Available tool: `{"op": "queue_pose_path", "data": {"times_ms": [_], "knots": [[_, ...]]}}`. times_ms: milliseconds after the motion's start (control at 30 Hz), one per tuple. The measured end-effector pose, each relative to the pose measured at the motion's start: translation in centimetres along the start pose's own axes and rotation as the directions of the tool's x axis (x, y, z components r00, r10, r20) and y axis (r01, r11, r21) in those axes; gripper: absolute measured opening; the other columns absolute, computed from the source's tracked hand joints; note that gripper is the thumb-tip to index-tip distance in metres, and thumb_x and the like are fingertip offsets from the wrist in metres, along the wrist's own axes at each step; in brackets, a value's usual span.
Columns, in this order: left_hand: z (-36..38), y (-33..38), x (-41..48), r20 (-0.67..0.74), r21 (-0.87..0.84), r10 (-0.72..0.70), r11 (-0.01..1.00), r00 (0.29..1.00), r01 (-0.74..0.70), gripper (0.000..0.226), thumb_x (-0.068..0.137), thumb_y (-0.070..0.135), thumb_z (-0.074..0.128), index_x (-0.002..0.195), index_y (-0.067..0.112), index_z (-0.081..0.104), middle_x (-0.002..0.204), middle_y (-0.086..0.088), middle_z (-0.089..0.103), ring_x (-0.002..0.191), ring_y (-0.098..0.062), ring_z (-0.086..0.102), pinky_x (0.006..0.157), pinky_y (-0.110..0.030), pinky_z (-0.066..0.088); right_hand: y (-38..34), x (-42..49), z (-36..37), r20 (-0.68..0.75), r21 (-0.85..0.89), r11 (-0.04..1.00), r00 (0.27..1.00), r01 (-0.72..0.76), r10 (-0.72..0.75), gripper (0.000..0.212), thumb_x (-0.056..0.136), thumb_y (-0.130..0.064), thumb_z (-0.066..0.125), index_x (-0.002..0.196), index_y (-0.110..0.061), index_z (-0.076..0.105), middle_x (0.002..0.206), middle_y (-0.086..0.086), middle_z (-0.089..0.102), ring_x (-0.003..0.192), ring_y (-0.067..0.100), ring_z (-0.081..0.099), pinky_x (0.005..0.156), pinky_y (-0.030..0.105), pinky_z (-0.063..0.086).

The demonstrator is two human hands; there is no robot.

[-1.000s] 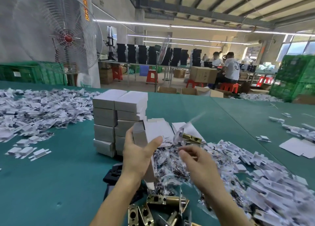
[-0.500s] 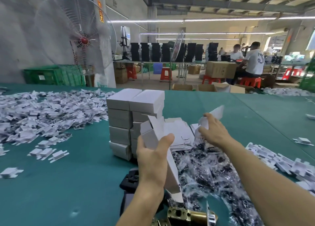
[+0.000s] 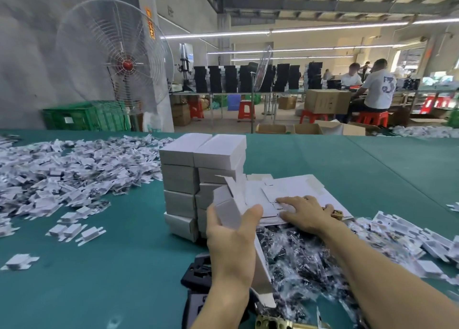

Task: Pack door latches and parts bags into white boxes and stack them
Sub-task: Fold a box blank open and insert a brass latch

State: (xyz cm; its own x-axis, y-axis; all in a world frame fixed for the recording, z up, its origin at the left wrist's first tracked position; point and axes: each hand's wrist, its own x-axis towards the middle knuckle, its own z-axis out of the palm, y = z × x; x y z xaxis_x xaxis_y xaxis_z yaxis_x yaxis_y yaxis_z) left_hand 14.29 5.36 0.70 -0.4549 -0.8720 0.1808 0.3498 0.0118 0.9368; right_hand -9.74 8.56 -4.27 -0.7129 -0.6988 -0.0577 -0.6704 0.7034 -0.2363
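My left hand [image 3: 232, 241] grips an open white box [image 3: 229, 205] upright, its top flaps raised, just in front of the stack of closed white boxes [image 3: 201, 179]. My right hand [image 3: 304, 215] lies flat, fingers straight, on a pile of flat unfolded box blanks [image 3: 293, 192] to the right of the stack. A brass latch [image 3: 336, 214] peeks out beside that hand's fingers. Clear parts bags [image 3: 298, 261] are heaped under my right forearm. Another brass latch [image 3: 278, 323] lies at the bottom edge.
A large heap of white folded card inserts [image 3: 74, 169] covers the green table [image 3: 111, 266] at left, more inserts [image 3: 407, 239] at right. Black foam pieces [image 3: 198, 274] lie near my left wrist. A standing fan [image 3: 111, 62] and other workers [image 3: 377, 85] are beyond the table.
My right hand, which held a bagged latch a second ago and then a white piece, has come down flat onto the box blanks. My left hand keeps hold of the open box.
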Motion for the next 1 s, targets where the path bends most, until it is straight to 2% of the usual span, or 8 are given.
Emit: {"op": "queue_pose_path", "data": {"times_ms": [133, 267, 433, 567, 633, 733, 867, 1000], "knots": [[0.9, -0.1, -0.2, 0.114, 0.214, 0.004, 0.976, 0.993, -0.029, 0.081, 0.055, 0.058, 0.076, 0.127, 0.035, 0.047, 0.100, 0.009, 0.072, 0.090, -0.004, 0.066, 0.071, -0.015, 0.048, -0.4, 0.1, 0.3, -0.028, 0.022, 0.998, 0.998, -0.051, 0.051, 0.057, 0.095, -0.059, 0.030, 0.150, -0.050, 0.017, 0.157, -0.006, 0.031, 0.145, 0.026, 0.023, 0.107, 0.069, 0.012], [1.1, -0.6, 0.4, 0.096, 0.322, -0.046, 0.947, 0.994, 0.013, 0.093, 0.043, 0.076, 0.064, 0.125, 0.037, 0.043, 0.102, 0.013, 0.065, 0.088, -0.001, 0.062, 0.073, -0.019, 0.044, -1.8, 0.7, -0.1, 0.021, 0.057, 0.989, 0.990, -0.138, 0.137, 0.051, 0.093, -0.060, 0.015, 0.123, -0.037, 0.049, 0.144, 0.004, 0.035, 0.136, 0.034, 0.025, 0.103, 0.072, 0.010], [0.3, -1.4, 0.4, 0.111, 0.358, -0.122, 0.931, 0.986, 0.075, 0.086, 0.043, 0.072, 0.065, 0.119, 0.036, 0.052, 0.098, 0.014, 0.069, 0.082, 0.004, 0.062, 0.067, -0.015, 0.044, -2.5, 1.6, 0.5, -0.015, 0.038, 0.977, 0.978, -0.209, 0.210, 0.060, 0.087, -0.073, 0.029, 0.133, -0.037, 0.043, 0.156, 0.000, 0.023, 0.144, 0.039, 0.014, 0.104, 0.076, 0.006], [-0.3, -0.8, 1.1, 0.175, 0.347, -0.173, 0.932, 0.969, 0.104, 0.075, 0.043, 0.066, 0.068, 0.110, 0.036, 0.057, 0.090, 0.022, 0.071, 0.079, 0.006, 0.064, 0.066, -0.014, 0.045, -3.2, 2.2, 0.9, -0.042, 0.032, 0.972, 0.971, -0.232, 0.233, 0.063, 0.083, -0.076, 0.034, 0.128, -0.032, 0.041, 0.141, 0.002, 0.048, 0.138, 0.039, 0.028, 0.100, 0.080, 0.005], [0.1, -0.3, 1.4, 0.279, 0.444, -0.223, 0.892, 0.934, 0.081, 0.075, 0.042, 0.071, 0.065, 0.109, 0.038, 0.055, 0.097, 0.019, 0.070, 0.084, 0.005, 0.064, 0.065, -0.011, 0.045, -3.3, 2.0, 1.2, -0.084, 0.033, 0.976, 0.972, -0.217, 0.219, 0.046, 0.086, -0.065, 0.034, 0.119, -0.033, 0.042, 0.127, 0.002, 0.057, 0.130, 0.034, 0.040, 0.100, 0.078, 0.011], [2.2, -0.3, 2.1, 0.374, 0.621, -0.325, 0.784, 0.869, 0.026, 0.087, 0.048, 0.075, 0.061, 0.127, 0.041, 0.044, 0.119, 0.020, 0.058, 0.104, -0.003, 0.059, 0.081, -0.025, 0.049, -3.2, 1.6, 1.6, -0.147, 0.013, 0.975, 0.964, -0.222, 0.221, 0.021, 0.088, -0.047, 0.034, 0.106, -0.037, 0.040, 0.111, -0.002, 0.057, 0.124, 0.028, 0.045, 0.102, 0.076, 0.014], [4.6, -2.4, 4.8, 0.371, 0.566, -0.417, 0.810, 0.830, 0.154, 0.089, 0.065, 0.062, 0.064, 0.144, 0.028, 0.042, 0.135, 0.001, 0.058, 0.121, -0.026, 0.058, 0.102, -0.043, 0.049, -2.7, 1.1, 2.1, -0.173, 0.007, 0.989, 0.974, -0.149, 0.148, 0.024, 0.091, -0.044, 0.041, 0.114, -0.044, 0.048, 0.114, -0.007, 0.059, 0.123, 0.024, 0.047, 0.101, 0.076, 0.015], [5.5, -4.3, 7.5, 0.300, 0.528, -0.524, 0.787, 0.797, 0.319, 0.087, 0.072, 0.051, 0.066, 0.148, 0.019, 0.040, 0.134, -0.005, 0.057, 0.116, -0.024, 0.057, 0.093, -0.034, 0.050, -2.0, 0.8, 1.9, -0.208, 0.043, 0.997, 0.976, -0.061, 0.068, 0.024, 0.095, -0.025, 0.036, 0.099, -0.046, 0.048, 0.105, -0.010, 0.057, 0.117, 0.025, 0.050, 0.097, 0.072, 0.021]]}}
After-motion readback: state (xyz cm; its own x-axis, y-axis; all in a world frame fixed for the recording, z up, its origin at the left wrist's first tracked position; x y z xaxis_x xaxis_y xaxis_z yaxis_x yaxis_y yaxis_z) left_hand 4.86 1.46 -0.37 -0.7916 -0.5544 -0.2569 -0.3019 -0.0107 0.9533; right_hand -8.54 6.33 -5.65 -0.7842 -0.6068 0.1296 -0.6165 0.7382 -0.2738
